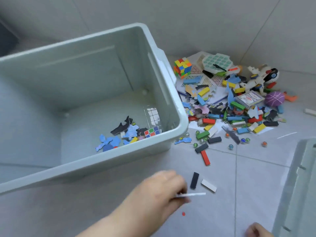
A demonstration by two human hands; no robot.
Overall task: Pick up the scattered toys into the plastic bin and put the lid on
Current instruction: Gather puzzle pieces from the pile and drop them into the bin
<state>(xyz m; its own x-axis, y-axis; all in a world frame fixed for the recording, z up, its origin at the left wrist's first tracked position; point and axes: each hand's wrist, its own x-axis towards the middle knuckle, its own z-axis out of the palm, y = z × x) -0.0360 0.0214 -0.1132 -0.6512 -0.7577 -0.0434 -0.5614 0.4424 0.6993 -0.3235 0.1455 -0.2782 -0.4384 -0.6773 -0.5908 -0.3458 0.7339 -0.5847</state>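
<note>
The left hand [164, 190], blurred by motion, pinches a thin white flat piece [192, 195] just above the tiled floor [222, 211]. Only part of the right hand [256, 229] shows at the bottom edge, well apart from the left, and I cannot tell its grip. A black block [194, 180] and a white block [208, 185] lie just beside the left hand.

Beyond stands the grey-green plastic bin [171, 93]. It holds blue puzzle pieces [109, 142], a black shark-shaped piece [121, 127] and a small puzzle cube [152, 131]. A translucent lid [299, 185] lies at the right.

Right of the bin is the toy pile [222, 108]: a larger puzzle cube [182, 67], coloured blocks [202, 135], marbles [230, 146] and a purple ball [274, 98]. It also includes a printed card box [249, 99] whose writing is too small to read.
</note>
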